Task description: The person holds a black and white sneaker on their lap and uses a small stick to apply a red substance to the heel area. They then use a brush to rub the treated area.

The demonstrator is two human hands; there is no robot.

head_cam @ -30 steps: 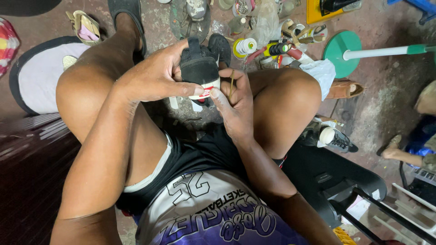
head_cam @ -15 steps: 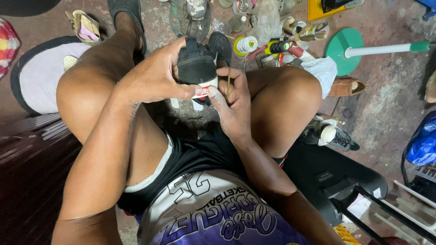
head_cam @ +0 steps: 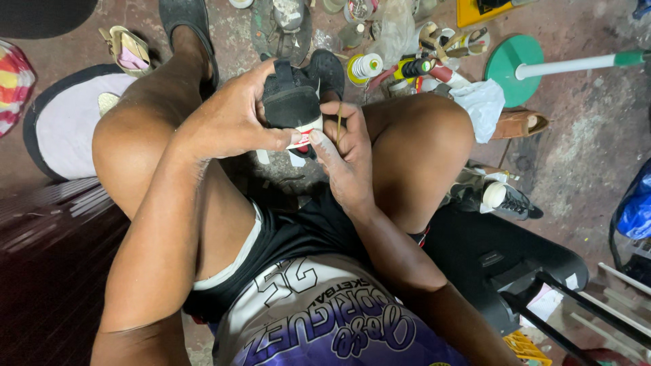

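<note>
The left hand (head_cam: pixel 227 122) is closed round a black shoe (head_cam: pixel 291 102), fingers over its top and thumb under the white edge, holding it up between the knees. The right hand (head_cam: pixel 346 152) is beside it, touching the shoe's lower edge, fingers pinched on a thin yellowish strand or needle (head_cam: pixel 339 122); which one I cannot tell. The shoe looks light, soft in the upper and stiffer at the sole, so the sole edge seems the surest hold. Beyond the hands a thread spool (head_cam: pixel 366 66) and bottles (head_cam: pixel 424 68) lie on the floor.
</note>
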